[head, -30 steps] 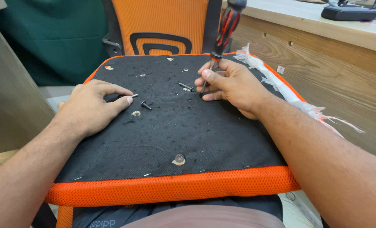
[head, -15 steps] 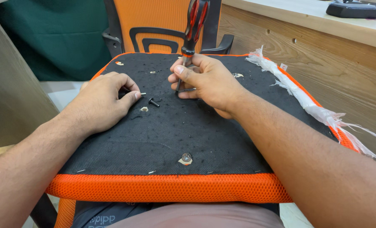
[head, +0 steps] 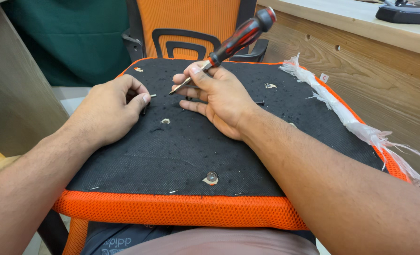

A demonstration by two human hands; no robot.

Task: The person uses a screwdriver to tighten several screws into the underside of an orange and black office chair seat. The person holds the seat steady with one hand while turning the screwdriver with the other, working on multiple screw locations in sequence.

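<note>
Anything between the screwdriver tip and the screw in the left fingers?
Head view: only bare black fabric between the screwdriver tip and the left hand's screw.

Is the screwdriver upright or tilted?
Tilted. In the right hand, the screwdriver has its handle up and away, its tip pointing down toward the left hand.

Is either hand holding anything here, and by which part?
Right hand grips a screwdriver low on its handle, near the shaft. Left hand pinches a small screw at the fingertips.
</note>
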